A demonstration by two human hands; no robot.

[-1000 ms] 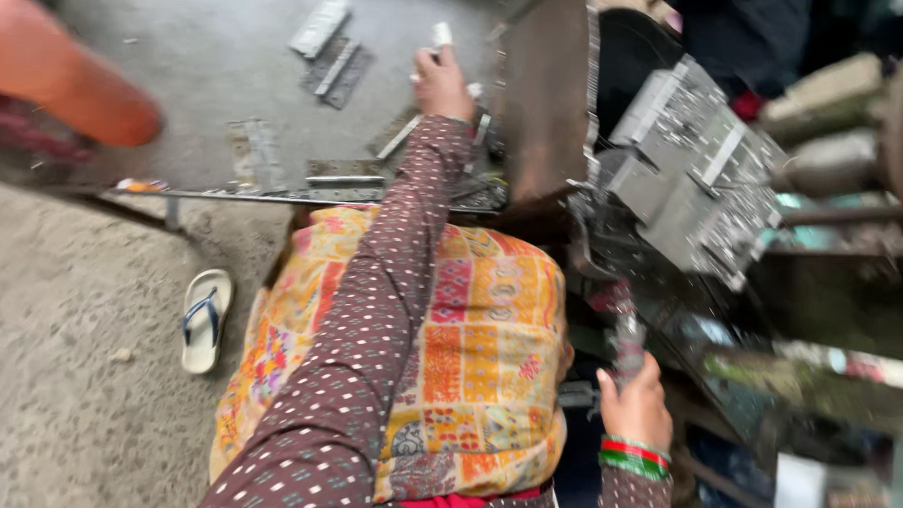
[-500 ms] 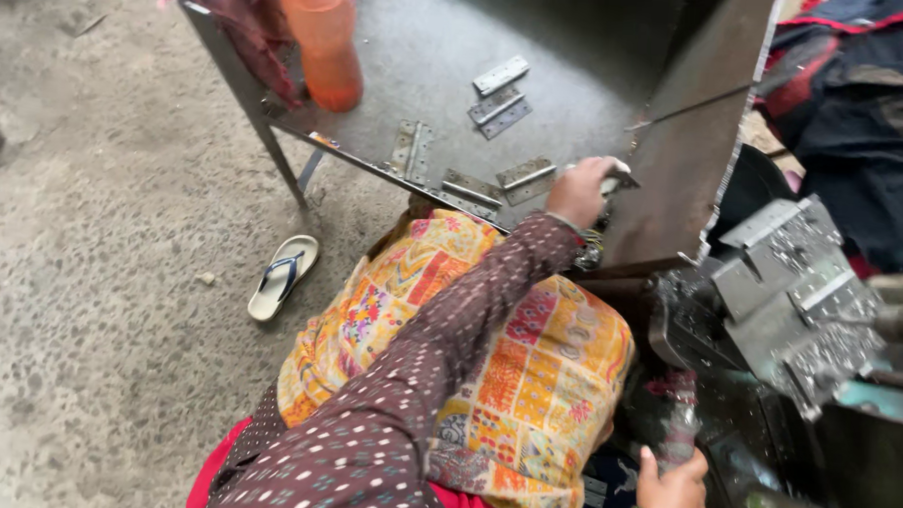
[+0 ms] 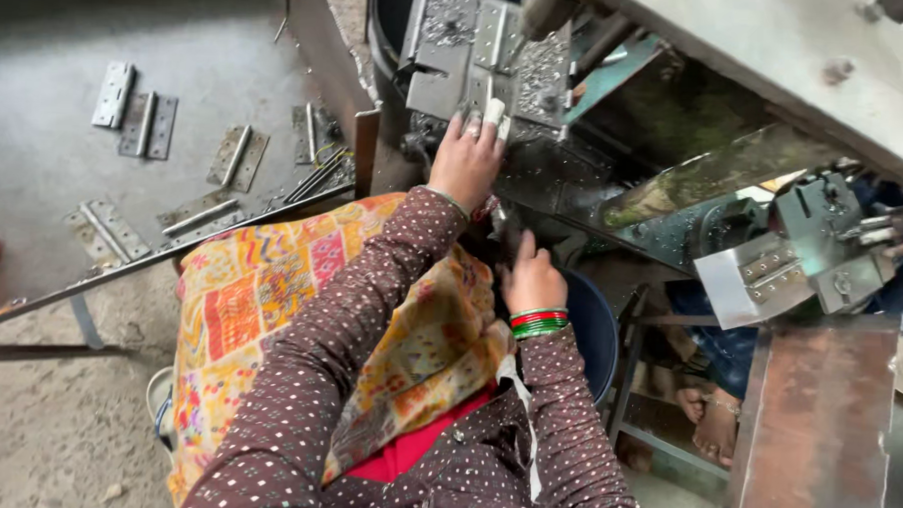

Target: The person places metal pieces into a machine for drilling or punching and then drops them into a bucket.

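Your left hand (image 3: 465, 162) reaches forward with the arm nearly straight, fingers spread flat on the metal hinge plate (image 3: 455, 82) lying in the machine's bed (image 3: 538, 82), a narrow grip pressing rather than clasping it. Your right hand (image 3: 533, 279) hangs lower, elbow bent, index finger raised, holding nothing I can see. More hinges (image 3: 237, 156) lie scattered toward the desk's (image 3: 35, 159) right edge.
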